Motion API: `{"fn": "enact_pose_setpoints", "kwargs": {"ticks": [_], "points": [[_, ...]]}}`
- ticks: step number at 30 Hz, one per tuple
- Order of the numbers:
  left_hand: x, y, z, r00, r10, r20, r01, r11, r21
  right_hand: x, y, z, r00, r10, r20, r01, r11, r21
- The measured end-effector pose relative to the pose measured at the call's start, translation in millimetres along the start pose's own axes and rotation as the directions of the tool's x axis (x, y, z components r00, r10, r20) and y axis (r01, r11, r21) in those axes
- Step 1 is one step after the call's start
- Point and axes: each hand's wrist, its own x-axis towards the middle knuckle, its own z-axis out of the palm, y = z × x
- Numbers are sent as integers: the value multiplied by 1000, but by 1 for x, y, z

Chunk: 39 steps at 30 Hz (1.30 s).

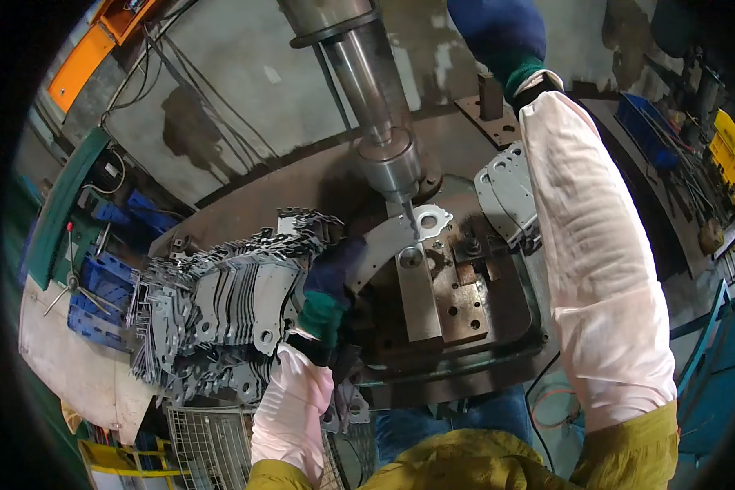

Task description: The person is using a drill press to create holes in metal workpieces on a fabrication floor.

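My left hand, in a blue and green work glove, is closed on the near-left end of a flat grey metal plate. The plate's far end, with a large round hole, lies on a steel fixture block. Directly over that end points a slim steel tool, held in the round chuck of a drill press; whether its tip touches the plate I cannot tell. My right hand, gloved alike, is raised at the top edge. Its fingers are hidden, and so is anything in them.
Left of my left hand stand dense rows of similar plates. More plates lie right of the fixture, beside my right sleeve. Blue bins stand at far left, another blue bin at far right. A wire basket is below the rows.
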Motion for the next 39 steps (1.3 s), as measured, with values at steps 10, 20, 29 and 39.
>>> {"fn": "enact_pose_setpoints", "kwargs": {"ticks": [10,20,29,39], "points": [[19,-86,49,998,45,-52,-48,997,-68,3,-6,-12,1000,9,4,-9,1000,29],[47,-34,47,935,-353,43,355,921,-159,-15,7,-72,923,-53,382,49,999,21],[54,-76,68,868,-372,-328,377,925,-53,-43,-5,-99,892,73,446,-170,969,179],[4,97,-18,833,-545,92,436,545,-716,-177,9,-173,537,99,838,-348,931,113]]}}
